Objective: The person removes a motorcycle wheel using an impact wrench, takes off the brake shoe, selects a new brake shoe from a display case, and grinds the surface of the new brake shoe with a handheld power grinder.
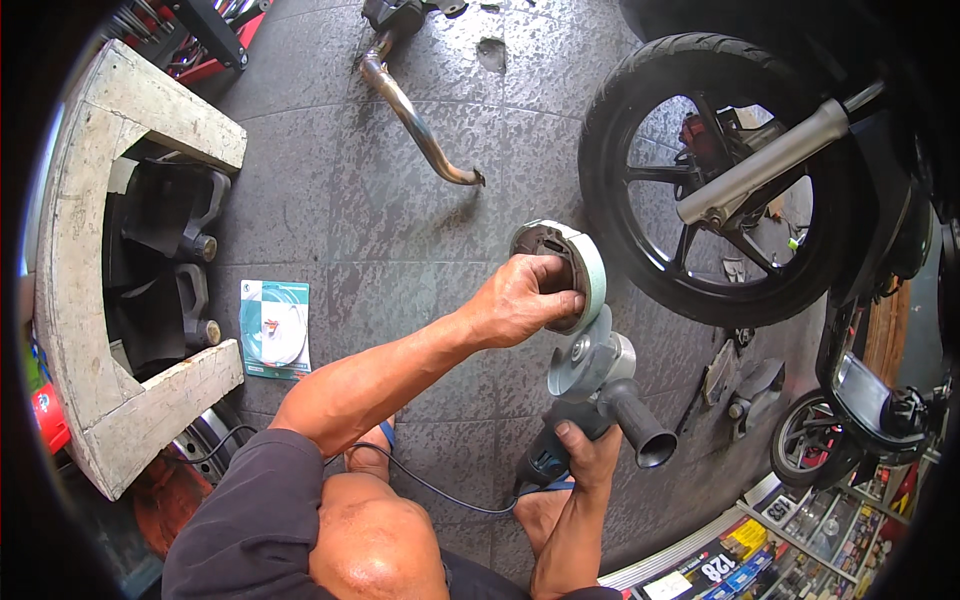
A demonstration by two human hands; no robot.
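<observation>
A flat disc package (pixel 274 328) lies on the floor at left. The left hand (pixel 525 298) is clamped around a curved brake shoe (pixel 572 265), held on edge directly above the angle grinder (pixel 590 385). The right hand (pixel 585 455) is wrapped tight on the grinder's body, its long axis running up toward the shoe. A motorcycle wheel (pixel 715 175) stands right.

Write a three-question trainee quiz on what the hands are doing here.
1. True or false: the left hand holds the brake shoe.
2. What does the right hand grip? A) exhaust pipe B) grinder C) wheel
3. Fill in: a square disc packet lies on the ____, left of the arm.

Key: 1 true; 2 B; 3 floor.
</observation>
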